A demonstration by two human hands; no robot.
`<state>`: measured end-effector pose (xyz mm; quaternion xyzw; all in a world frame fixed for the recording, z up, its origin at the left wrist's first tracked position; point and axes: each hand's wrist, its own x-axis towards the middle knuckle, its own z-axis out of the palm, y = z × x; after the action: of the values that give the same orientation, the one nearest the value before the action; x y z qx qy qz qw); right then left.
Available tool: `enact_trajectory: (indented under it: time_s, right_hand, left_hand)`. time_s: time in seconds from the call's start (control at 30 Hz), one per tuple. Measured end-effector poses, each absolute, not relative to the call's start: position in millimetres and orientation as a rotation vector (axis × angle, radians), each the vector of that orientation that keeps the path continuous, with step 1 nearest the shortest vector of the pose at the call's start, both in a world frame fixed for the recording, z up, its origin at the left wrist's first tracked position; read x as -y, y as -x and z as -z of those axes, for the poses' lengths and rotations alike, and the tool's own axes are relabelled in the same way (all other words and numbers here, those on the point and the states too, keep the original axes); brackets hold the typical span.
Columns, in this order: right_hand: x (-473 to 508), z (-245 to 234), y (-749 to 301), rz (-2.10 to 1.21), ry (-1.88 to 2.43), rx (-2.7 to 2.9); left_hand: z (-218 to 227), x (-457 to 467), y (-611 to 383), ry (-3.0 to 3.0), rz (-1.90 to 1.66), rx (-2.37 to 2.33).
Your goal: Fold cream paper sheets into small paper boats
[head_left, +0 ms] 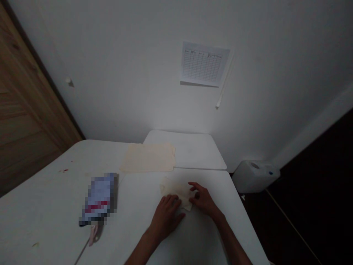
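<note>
A thin, cream-coloured sheet point(175, 187), creased and semi-see-through, lies on the white table point(132, 228) in front of me. I cannot tell whether it is cloth or paper. My left hand point(167, 217) rests palm down with its fingers stretched over the sheet's near left part, covering some of it. At the sheet's right edge is my right hand point(203, 200), fingers curved and thumb apart from them, the thumb tip close to or touching the edge. Beyond them, a larger flat cream sheet point(149, 157) lies partly across the seam between two table surfaces.
A blurred bluish item with a red band point(99, 198) and a strap lies on the left. A white jerrycan point(255, 176) stands on the dark floor at right. A printed page point(204, 64) hangs on the wall; a wooden door point(30, 84) is at left.
</note>
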<state>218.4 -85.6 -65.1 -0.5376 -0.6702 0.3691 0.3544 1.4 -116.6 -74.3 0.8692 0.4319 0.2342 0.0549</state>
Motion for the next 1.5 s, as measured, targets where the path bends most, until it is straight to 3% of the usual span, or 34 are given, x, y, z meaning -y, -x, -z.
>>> enact_trajectory:
  time_s: [0.77, 1.03, 1.5]
  right_hand:
    - [75.7, 66.5, -219.1, -1.158, 1.296, 1.701]
    - [90.2, 58.5, -213.0, -0.963, 1.378, 1.736]
    - [142.7, 67.3, -214.2, -0.315, 1.452, 1.951]
  left_hand:
    - [74.0, 106.8, -17.8, -2.869, -0.729, -1.136]
    - [62.6, 102.3, -24.2, -2.678, -0.626, -1.187]
    - [59.4, 95.1, -33.1, -2.334, -0.602, -1.403]
